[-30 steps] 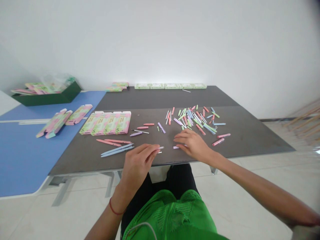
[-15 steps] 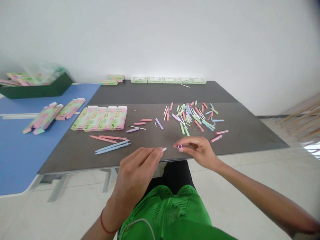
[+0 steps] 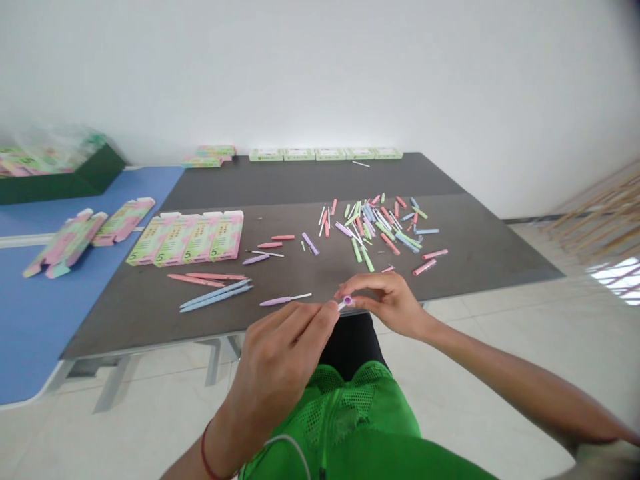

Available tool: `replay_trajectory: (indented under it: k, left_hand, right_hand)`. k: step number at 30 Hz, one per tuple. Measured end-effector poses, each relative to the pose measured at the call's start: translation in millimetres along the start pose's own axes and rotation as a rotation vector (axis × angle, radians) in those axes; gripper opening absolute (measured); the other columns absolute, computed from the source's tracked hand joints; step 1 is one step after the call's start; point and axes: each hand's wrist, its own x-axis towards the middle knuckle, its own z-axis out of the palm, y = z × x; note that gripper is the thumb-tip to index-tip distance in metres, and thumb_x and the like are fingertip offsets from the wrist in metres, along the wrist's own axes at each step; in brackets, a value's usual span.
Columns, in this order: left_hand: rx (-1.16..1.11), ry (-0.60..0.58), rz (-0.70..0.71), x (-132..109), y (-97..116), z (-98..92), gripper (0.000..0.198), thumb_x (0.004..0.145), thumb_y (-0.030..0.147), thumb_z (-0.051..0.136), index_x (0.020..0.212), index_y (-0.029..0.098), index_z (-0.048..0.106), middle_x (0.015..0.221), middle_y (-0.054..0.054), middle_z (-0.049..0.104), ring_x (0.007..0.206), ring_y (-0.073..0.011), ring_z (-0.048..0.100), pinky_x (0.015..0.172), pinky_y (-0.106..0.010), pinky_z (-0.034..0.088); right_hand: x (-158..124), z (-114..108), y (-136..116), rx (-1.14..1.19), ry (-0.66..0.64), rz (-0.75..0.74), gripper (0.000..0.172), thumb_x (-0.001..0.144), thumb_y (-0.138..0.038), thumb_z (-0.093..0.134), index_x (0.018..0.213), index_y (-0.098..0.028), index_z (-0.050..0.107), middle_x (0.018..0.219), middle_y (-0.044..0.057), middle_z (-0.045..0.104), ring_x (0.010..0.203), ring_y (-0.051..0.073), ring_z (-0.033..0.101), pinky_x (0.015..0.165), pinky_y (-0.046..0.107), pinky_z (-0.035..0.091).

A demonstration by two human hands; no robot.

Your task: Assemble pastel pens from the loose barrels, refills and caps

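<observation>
My left hand [image 3: 285, 347] is closed, thumb and fingertips pinching a small whitish pen part [image 3: 342, 306]. That part's end meets, or nearly meets, the open end of a purple pen barrel [image 3: 349, 301]. My right hand [image 3: 387, 303] pinches this barrel between thumb and fingers, and most of its length is hidden. Just beyond my left hand lies a purple front half of a pen with a white refill [image 3: 285, 300] sticking out. Farther up are a purple pen half [image 3: 256, 259] and a purple barrel [image 3: 311, 243].
Blue pens [image 3: 216, 295] and pink pens [image 3: 210, 277] lie at the left. Flat pink-green cartons [image 3: 200, 240] overlap behind them. A heap of coloured pen parts [image 3: 373, 223] covers the right. White-green boxes [image 3: 325, 154] line the wall; a dark green bin [image 3: 95, 173] stands far left.
My hands have come together, bringing the whitish part to the purple barrel's open end. The purple pen half with refill now shows beyond my left hand. The view has shifted slightly.
</observation>
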Motion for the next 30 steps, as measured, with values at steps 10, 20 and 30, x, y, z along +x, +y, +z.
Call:
replay_trajectory:
  k: [10,20,30]
  left_hand:
    - [0.091,-0.132,0.047,9,-6,7.0,0.018,0.102,0.012,0.055,0.115,0.013,0.067,0.094,-0.008,0.074,0.082,-0.0219,0.072,0.071,-0.034,0.058]
    - [0.104,-0.087,0.021,10,-8,17.8,0.017,0.104,0.013,0.054,0.115,0.013,0.067,0.091,-0.007,0.075,0.081,-0.0198,0.071,0.071,-0.031,0.057]
    - [-0.045,-0.055,-0.051,7,-15,26.5,0.016,0.106,0.024,0.058,0.113,0.016,0.070,0.091,-0.005,0.077,0.079,-0.0172,0.072,0.070,-0.029,0.056]
  right_hand:
    - [3,1,-7,-0.129,-0.026,-0.115,0.017,0.098,-0.031,0.070,0.102,-0.020,0.082,0.097,0.010,0.081,0.091,0.022,0.074,0.085,0.037,0.060]
    - [2,5,0,-0.013,0.001,-0.073,0.012,0.095,-0.026,0.075,0.102,-0.020,0.082,0.098,0.009,0.078,0.093,0.021,0.072,0.086,0.036,0.057]
    - [-1,15,16,0.237,0.029,0.064,0.015,0.088,-0.027,0.082,0.102,-0.021,0.083,0.096,0.006,0.077,0.090,0.018,0.071,0.082,0.031,0.056]
